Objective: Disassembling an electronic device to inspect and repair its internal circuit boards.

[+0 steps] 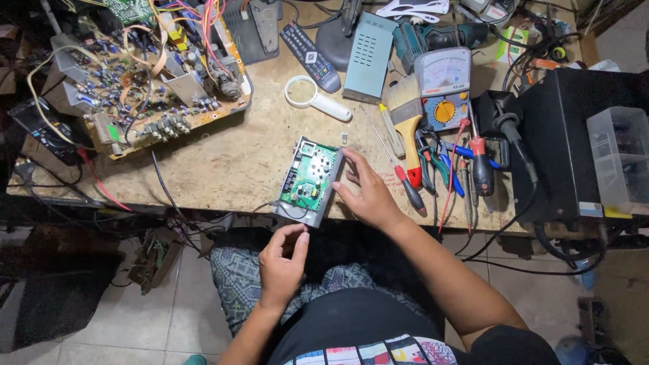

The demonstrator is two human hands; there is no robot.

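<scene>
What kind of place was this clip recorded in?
Most likely an electronics repair bench: a large bare circuit board lies on the worn worktable, beside an analog multimeter and screwdrivers, while the right hand steadies a small opened device.

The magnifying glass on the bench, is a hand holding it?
No, the magnifying glass lies alone; the right hand touches the small green circuit board.
</scene>
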